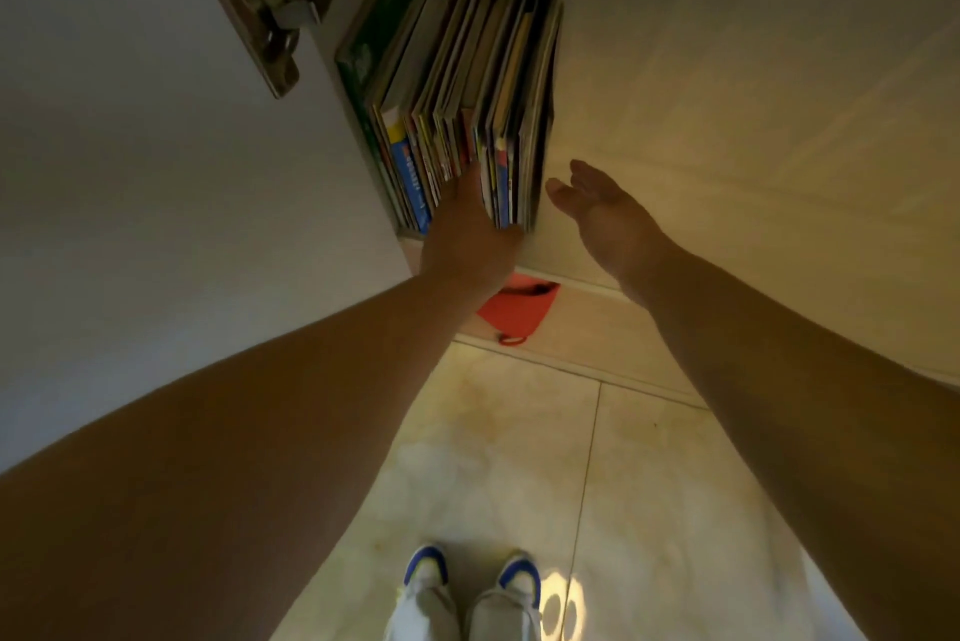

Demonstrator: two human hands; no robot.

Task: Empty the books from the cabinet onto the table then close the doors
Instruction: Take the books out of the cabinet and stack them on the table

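The books [457, 89] stand upright in a tight row at the left end of the cabinet shelf [701, 84], pressed against the left cabinet wall; none has been taken out of this row yet. The row splits near its right end: a thin group of tall volumes stands to the right of the gap.

The left hand [467, 224] reaches into that gap, its fingers pushed between the spines and hidden there, so whether they curl round anything cannot be told. The right hand [592, 203] is open, fingers relaxed, holding nothing, just beside the outer cover of the rightmost book.

Recommended procedure for this step:
- Bring the right palm flat against the outer cover so the separated group is clamped between both hands.
- Take a modest bundle; thin, glossy covers are likely to slide against each other.
- Draw the bundle straight out along the shelf, keeping it level.
- Expect the remaining row to lean rightward once its support is removed.

The left door [130, 172] stands open on its hinge [270, 32]. A red item [519, 307] lies below the shelf edge, above the tiled floor [519, 458].
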